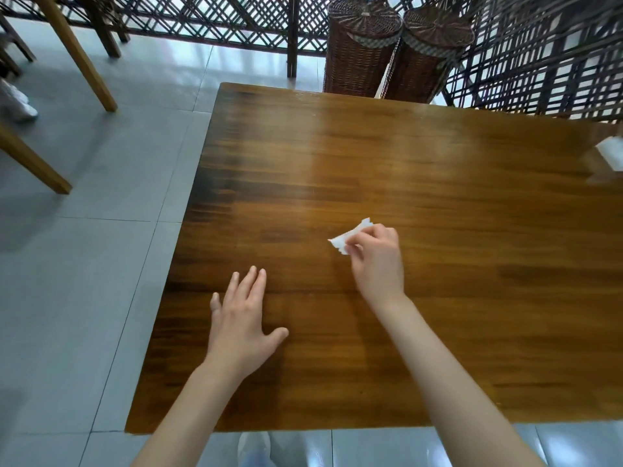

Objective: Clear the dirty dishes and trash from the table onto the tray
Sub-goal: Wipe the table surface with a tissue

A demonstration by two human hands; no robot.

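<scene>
Your right hand [377,261] pinches a scrap [349,236] of white paper near the middle of the desk [438,163], fingers curled on its near end. It looks light and limp, so grip gently. Your left hand [241,318] lies flat, empty, by the left edge.

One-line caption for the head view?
Right hand pinches a white paper scrap over the wooden table; left hand open.

Wooden table [438,183]: white paper scrap [349,236] mid-top, white folded paper [610,155] at right edge
</scene>
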